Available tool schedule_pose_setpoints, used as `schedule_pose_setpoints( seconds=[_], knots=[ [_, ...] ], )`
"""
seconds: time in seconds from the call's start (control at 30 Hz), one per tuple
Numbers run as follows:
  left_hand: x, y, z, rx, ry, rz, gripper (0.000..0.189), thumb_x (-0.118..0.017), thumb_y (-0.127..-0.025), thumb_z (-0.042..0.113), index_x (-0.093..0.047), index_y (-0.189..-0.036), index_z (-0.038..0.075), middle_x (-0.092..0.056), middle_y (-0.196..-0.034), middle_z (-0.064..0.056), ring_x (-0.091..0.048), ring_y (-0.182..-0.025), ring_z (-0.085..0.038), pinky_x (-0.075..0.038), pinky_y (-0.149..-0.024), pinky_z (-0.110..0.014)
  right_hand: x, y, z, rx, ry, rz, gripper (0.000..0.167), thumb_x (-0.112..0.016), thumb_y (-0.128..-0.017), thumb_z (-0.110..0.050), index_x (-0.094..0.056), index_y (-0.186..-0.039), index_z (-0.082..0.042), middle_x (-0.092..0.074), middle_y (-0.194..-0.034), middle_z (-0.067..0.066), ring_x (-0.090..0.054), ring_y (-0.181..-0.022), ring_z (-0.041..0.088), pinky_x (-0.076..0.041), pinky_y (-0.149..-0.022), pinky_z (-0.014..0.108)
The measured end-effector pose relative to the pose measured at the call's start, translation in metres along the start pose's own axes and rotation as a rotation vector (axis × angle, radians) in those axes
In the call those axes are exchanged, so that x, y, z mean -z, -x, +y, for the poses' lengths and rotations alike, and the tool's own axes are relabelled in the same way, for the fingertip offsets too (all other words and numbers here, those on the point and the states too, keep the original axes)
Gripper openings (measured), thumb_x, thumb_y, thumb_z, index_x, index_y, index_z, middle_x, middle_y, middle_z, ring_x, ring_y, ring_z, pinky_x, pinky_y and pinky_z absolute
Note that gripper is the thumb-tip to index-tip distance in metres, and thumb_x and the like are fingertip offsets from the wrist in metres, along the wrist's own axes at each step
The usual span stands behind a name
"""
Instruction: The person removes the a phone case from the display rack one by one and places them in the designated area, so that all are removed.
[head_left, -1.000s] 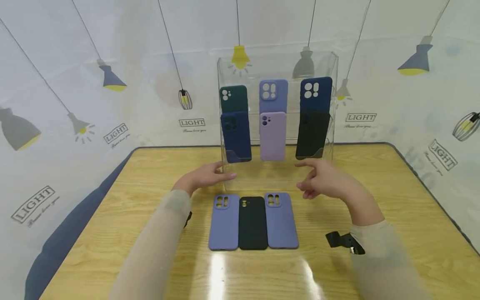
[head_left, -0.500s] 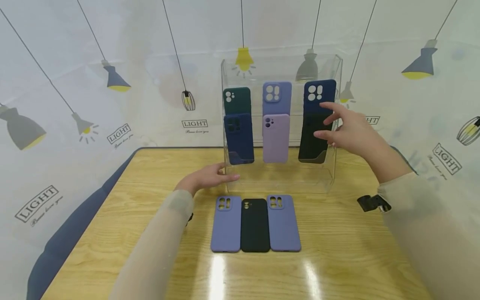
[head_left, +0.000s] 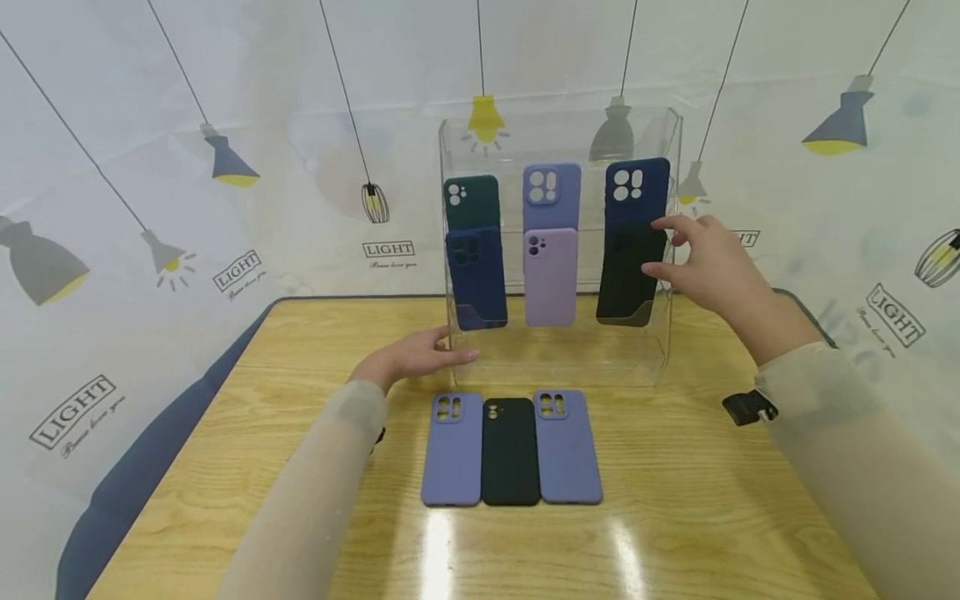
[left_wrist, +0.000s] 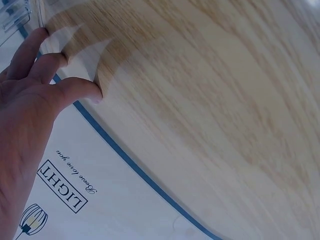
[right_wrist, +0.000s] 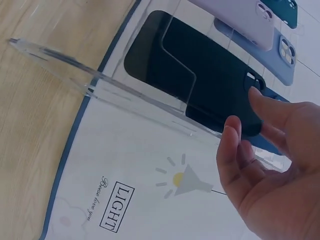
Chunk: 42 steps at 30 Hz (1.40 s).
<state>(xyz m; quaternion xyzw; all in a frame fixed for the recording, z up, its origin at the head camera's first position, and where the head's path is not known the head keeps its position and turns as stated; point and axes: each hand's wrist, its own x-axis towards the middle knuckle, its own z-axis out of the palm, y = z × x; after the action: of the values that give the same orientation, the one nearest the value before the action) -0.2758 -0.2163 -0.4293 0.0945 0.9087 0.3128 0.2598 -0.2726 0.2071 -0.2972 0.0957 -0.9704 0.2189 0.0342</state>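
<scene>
A clear acrylic display stand [head_left: 555, 367] bears several phone cases in two rows. My left hand [head_left: 416, 352] holds the stand's lower left side; in the left wrist view, that hand's fingers [left_wrist: 30, 65] lie at its clear edge. At the right of the lower row leans a black phone case [head_left: 626, 279]. My right hand [head_left: 716, 262] pinches its upper right edge, thumb on the face in the right wrist view. Behind it stands a dark blue case [head_left: 637, 187]. A lilac case [head_left: 551, 279] and another blue case [head_left: 480, 287] fill the lower row.
On the wooden table [head_left: 262, 417], before the stand, lie a left purple case [head_left: 452, 454], a black flat case [head_left: 511, 458] and a right purple case [head_left: 567, 454], side by side. Patterned white sheeting [head_left: 285, 125] rises behind and at both sides.
My right hand has risen from the stand's lower right to the black phone case, and its thumb and fingers have come onto its edge. My left hand has stayed at the stand.
</scene>
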Motion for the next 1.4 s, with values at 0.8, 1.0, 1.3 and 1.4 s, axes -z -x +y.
schedule_pose_setpoints(
  seconds=[0.8,1.0,1.3,1.4],
  knots=[
    [-0.001,0.002,-0.001,-0.014,0.026,0.007,0.116,-0.058,-0.088,0.087,-0.018,-0.173,0.019,-0.030,-0.176,-0.016,-0.034,-0.161,-0.038,-0.033,-0.129,-0.059,-0.027,0.013,0.002,0.112,0.050,0.150,0.061,-0.061,-0.103,-0.004,-0.038,-0.159,-0.010,-0.073,-0.118,0.031,-0.051,-0.048,0.021,-0.041,-0.049,0.032],
    [0.000,0.003,-0.001,-0.019,0.028,0.000,0.115,-0.058,-0.089,0.087,-0.017,-0.173,0.020,-0.028,-0.176,-0.016,-0.033,-0.162,-0.038,-0.032,-0.130,-0.060,-0.033,0.013,0.008,0.089,0.036,0.128,0.069,-0.061,-0.105,-0.007,-0.029,-0.166,-0.017,-0.077,-0.107,0.028,-0.066,-0.057,0.021,-0.045,-0.050,0.034],
    [-0.001,0.001,-0.002,-0.017,0.022,0.001,0.115,-0.057,-0.088,0.088,-0.017,-0.173,0.021,-0.027,-0.177,-0.014,-0.030,-0.163,-0.037,-0.031,-0.130,-0.060,-0.039,0.011,0.009,0.078,0.051,0.111,0.075,-0.061,-0.105,-0.006,-0.022,-0.169,-0.019,-0.075,-0.117,0.031,-0.071,-0.061,0.025,-0.047,-0.051,0.034],
    [-0.002,0.001,-0.002,-0.011,0.026,-0.003,0.115,-0.056,-0.088,0.088,-0.017,-0.173,0.021,-0.027,-0.177,-0.015,-0.031,-0.163,-0.037,-0.031,-0.130,-0.060,-0.040,0.011,0.009,0.070,0.032,0.107,0.075,-0.060,-0.106,-0.006,-0.022,-0.169,-0.020,-0.076,-0.116,0.031,-0.073,-0.065,0.026,-0.048,-0.052,0.034]
  ],
)
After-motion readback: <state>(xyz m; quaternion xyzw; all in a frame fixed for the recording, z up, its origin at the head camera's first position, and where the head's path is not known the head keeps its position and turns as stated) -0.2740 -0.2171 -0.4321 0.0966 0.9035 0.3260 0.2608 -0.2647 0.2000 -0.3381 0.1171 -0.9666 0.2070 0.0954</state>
